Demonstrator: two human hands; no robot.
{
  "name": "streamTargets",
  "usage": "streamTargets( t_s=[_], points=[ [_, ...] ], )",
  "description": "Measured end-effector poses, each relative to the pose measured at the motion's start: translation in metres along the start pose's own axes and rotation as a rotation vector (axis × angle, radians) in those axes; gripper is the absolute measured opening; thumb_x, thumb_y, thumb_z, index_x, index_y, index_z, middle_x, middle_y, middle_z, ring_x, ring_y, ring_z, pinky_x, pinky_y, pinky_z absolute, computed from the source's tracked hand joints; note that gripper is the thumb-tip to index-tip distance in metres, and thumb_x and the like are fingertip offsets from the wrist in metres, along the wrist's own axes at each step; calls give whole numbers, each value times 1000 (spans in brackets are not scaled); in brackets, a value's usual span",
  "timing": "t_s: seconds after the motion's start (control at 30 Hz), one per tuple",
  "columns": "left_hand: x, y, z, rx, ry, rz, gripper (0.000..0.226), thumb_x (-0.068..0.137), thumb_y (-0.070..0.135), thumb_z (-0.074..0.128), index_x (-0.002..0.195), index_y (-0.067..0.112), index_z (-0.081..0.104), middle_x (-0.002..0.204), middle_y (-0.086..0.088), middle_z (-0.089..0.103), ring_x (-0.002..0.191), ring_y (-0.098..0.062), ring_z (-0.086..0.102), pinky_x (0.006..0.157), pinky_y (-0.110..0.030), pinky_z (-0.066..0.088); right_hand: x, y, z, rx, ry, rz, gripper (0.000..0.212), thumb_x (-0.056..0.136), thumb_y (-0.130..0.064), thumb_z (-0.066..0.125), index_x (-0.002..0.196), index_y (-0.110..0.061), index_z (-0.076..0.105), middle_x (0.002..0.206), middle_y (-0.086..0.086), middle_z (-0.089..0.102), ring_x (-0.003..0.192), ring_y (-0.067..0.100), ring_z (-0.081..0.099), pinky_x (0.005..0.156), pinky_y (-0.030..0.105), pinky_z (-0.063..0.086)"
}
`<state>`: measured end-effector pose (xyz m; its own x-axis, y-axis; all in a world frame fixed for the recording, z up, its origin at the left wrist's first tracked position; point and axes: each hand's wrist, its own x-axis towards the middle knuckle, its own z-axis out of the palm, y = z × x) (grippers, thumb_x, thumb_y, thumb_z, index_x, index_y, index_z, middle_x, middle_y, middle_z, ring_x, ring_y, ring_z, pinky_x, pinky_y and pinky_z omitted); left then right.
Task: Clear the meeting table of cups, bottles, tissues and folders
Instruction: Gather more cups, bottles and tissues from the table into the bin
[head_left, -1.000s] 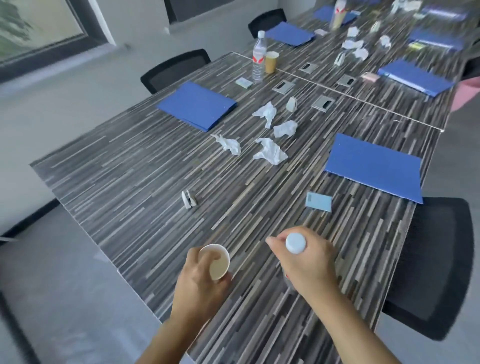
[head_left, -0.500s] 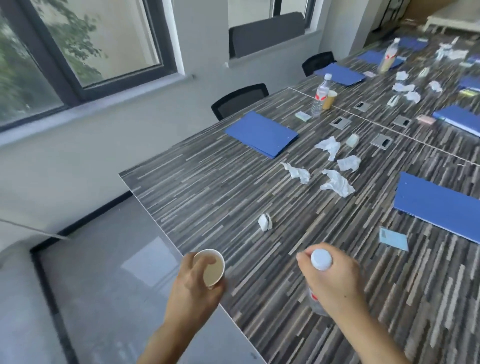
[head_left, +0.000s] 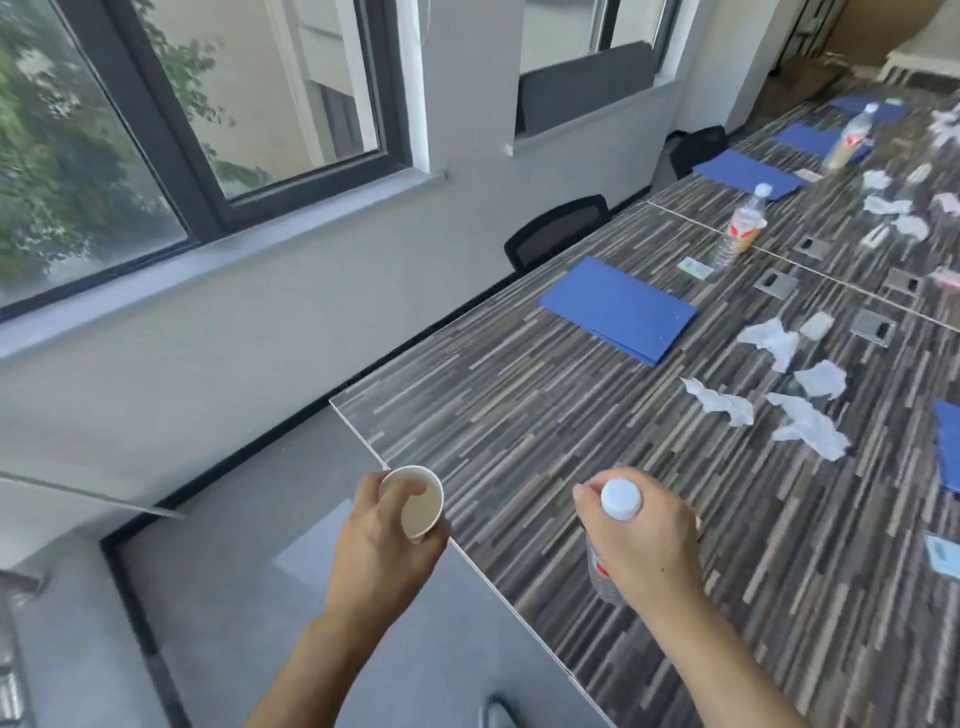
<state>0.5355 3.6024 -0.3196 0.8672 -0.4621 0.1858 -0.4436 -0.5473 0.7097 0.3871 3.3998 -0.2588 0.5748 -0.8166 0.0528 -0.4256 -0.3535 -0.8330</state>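
My left hand (head_left: 382, 540) grips a paper cup (head_left: 418, 501) just off the near corner of the striped meeting table (head_left: 519, 415), over the floor. My right hand (head_left: 647, 543) holds a clear plastic bottle with a white cap (head_left: 620, 498) by its neck, above the table's near edge. Several crumpled tissues (head_left: 808, 426) lie in the middle of the table. A blue folder (head_left: 621, 309) lies beyond them, and another bottle (head_left: 740, 228) stands with a cup further back. More folders, a bottle and tissues sit at the far end.
Black chairs (head_left: 558, 234) stand along the table's window side. Metal socket covers (head_left: 774, 285) are set into the tabletop. A small blue card (head_left: 943, 556) lies at the right edge. Grey floor (head_left: 234, 597) spreads to the left, under a wall with windows.
The view has swung left, toward the windows and floor. Both hands have travelled with it: the cup now hangs past the table corner and the bottle sits over the table's near edge.
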Motion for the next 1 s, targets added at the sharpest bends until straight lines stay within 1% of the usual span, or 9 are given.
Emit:
streamTargets(
  t_s=[0.17,0.37,0.53,0.63,0.7,0.77,0.83,0.93,1.0],
  points=[
    [77,-40,-21,-5,4,18,30,80,30,76,106,33,62,113,13,52,88,-11,60,73,-34,54,48,-32,69,-3,-6,6,18,82,-24,78,69,-27,67,69,-9,69,71,11,67,63,30,53],
    [181,-83,-45,26,-50,72,33,80,30,77,108,35,60,114,15,49,88,-11,60,70,-36,55,123,-68,150,7,19,28,16,82,-26,78,69,-25,68,67,-10,68,68,9,66,61,27,51],
    [270,-109,-75,63,-83,112,29,82,38,72,108,38,58,117,15,49,93,-9,60,73,-33,55,181,-110,197,31,40,67,14,84,-29,76,73,-25,68,68,-12,69,68,1,64,55,13,42],
    [312,-116,-81,50,-89,137,30,80,35,74,106,38,59,116,15,49,95,-9,60,74,-33,55,206,-127,216,44,72,84,16,83,-28,76,69,-27,67,66,-15,68,72,-2,64,55,13,42],
    [348,-126,-78,47,-96,137,32,79,31,76,106,37,59,115,15,49,93,-8,60,75,-30,54,228,-135,233,34,107,105,18,82,-27,77,68,-28,66,70,-21,68,76,-5,62,57,13,42],
    [377,-134,-75,33,-111,152,33,78,30,77,105,37,60,115,15,50,93,-9,60,77,-28,53,245,-142,246,12,146,133,17,82,-27,76,69,-28,67,65,-17,67,71,-2,64,57,13,41],
    [408,-147,-74,22,-149,191,32,78,31,76,106,37,61,116,14,51,96,-10,60,80,-30,52,262,-150,263,-1,195,159,15,82,-28,76,70,-28,68,67,-15,69,69,0,64,59,16,43],
    [466,-169,-76,9,-216,242,31,78,34,75,106,37,61,116,13,51,99,-11,59,83,-32,53,289,-165,297,-13,277,207,13,82,-31,75,71,-27,68,70,-13,70,73,8,66,66,28,51],
    [509,-181,-78,2,-245,295,32,78,33,76,105,37,61,116,14,50,99,-10,58,84,-31,52,306,-179,321,2,330,247,13,81,-30,74,71,-26,68,70,-13,70,73,9,66,68,29,52]
  ],
)
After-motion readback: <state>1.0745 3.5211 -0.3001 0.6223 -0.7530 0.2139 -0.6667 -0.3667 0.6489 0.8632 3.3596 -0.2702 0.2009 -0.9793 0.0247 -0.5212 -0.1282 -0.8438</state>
